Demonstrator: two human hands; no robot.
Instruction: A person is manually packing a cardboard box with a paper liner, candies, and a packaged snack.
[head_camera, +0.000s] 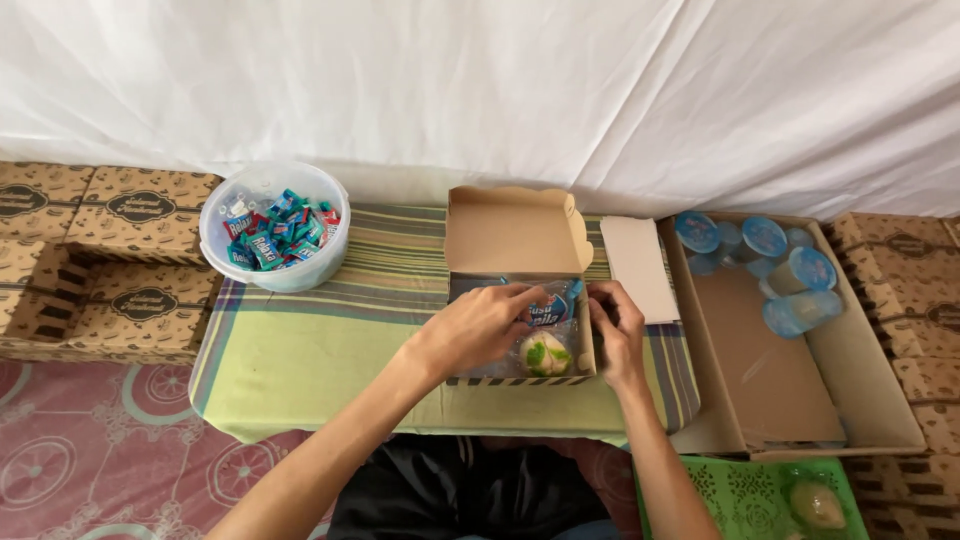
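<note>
An open brown cardboard snack box (516, 237) stands on a low table with a striped green cloth (310, 350), lid tilted back. Inside lie a clear wrapped packet with a blue label (556, 309) and a round white bun with green marks (545, 355). My left hand (478, 327) reaches into the box, its fingertips on the blue-labelled packet. At the box's right side my right hand (616, 334) has curled fingers touching the same packet and the box wall. Whether either hand truly grips the packet is unclear.
A clear plastic tub (273, 238) of blue and red wrapped candies sits at the table's back left. A large open carton (780, 370) at right holds several blue-lidded cups (798, 285). Closed brown boxes (140, 215) stack on both sides. A green basket (750, 498) lies at bottom right.
</note>
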